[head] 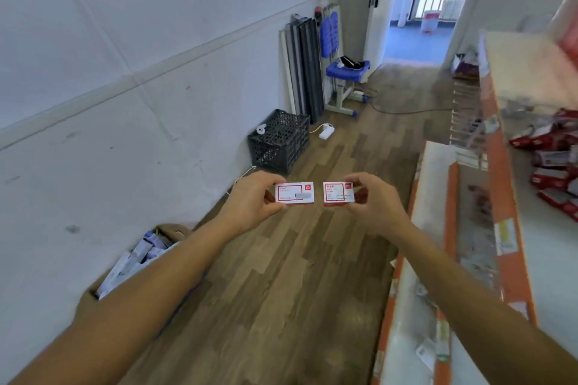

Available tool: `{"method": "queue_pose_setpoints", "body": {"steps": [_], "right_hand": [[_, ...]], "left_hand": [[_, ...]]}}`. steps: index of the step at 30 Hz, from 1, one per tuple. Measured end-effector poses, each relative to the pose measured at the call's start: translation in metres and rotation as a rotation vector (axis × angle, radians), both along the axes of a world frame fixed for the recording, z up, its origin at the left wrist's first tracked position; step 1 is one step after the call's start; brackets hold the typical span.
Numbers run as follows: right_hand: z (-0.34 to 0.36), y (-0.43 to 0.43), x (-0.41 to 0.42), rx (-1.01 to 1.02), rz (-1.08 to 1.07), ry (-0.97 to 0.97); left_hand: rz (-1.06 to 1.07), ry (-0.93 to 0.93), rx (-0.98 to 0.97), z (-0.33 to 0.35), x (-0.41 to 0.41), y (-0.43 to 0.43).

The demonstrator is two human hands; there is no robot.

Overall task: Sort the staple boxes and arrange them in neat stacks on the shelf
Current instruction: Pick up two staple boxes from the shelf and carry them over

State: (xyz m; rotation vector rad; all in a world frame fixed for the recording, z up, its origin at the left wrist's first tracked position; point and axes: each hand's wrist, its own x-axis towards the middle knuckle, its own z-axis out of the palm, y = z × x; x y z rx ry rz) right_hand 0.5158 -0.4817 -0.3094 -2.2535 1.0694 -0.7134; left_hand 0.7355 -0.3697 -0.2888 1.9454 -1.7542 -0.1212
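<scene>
Room: I stood in a narrow aisle on a wood-pattern floor [297, 275], with a pale wall to my left and a black crate [280, 141] against it further along.
Carton: an open cardboard carton [140, 256] of pale packets sat low on my left, by the wall.
Left hand: my left hand [250, 200] was raised in front of me over the floor, its fingers [275, 180] curled round the left end of one staple box, thumb on the upper edge.
Left staple box: the left staple box [294, 193] faced me label up, its long axis running left to right, with its free end pointing at the other box.
Gap: the two boxes were level and just beside each other, not touching.
Right staple box: the right staple box [338, 194] lay the same way, label up. Its print was too small to read, so I could not tell whether the two were the same kind.
Right hand: my right hand [372, 200] pinched the right end of that box, fingers [356, 180] curled over the top edge.
Shelf: the orange-edged shelf [503, 206] stood to my right, well apart from both boxes and nearer my right hand.
Pile: a loose heap of red and white boxes [550, 166] lay unsorted on it.
Next move, as I judged it: compare the labels, then carry each box rightward to its stack.
</scene>
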Motion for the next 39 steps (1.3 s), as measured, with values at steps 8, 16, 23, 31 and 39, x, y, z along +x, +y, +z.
{"method": "queue_pose_setpoints", "body": {"steps": [8,16,23,31,39], "right_hand": [[-0.002,-0.052,0.026,0.068,-0.186,-0.043],[-0.021,-0.167,0.029,0.112,-0.348,-0.093],[-0.026,-0.296,0.014,0.15,-0.437,-0.134],[-0.022,-0.393,0.0,0.145,-0.544,-0.152],[-0.029,-0.511,-0.001,0.121,-0.675,-0.124]], "left_hand": [[-0.17,0.057,0.003,-0.013,0.044,-0.101],[-0.289,0.035,0.024,-0.025,0.054,-0.243],[-0.351,-0.006,0.047,-0.012,0.049,-0.389],[-0.469,0.01,0.048,-0.015,0.026,-0.516],[-0.589,0.069,0.069,-0.031,0.024,-0.657]]}}
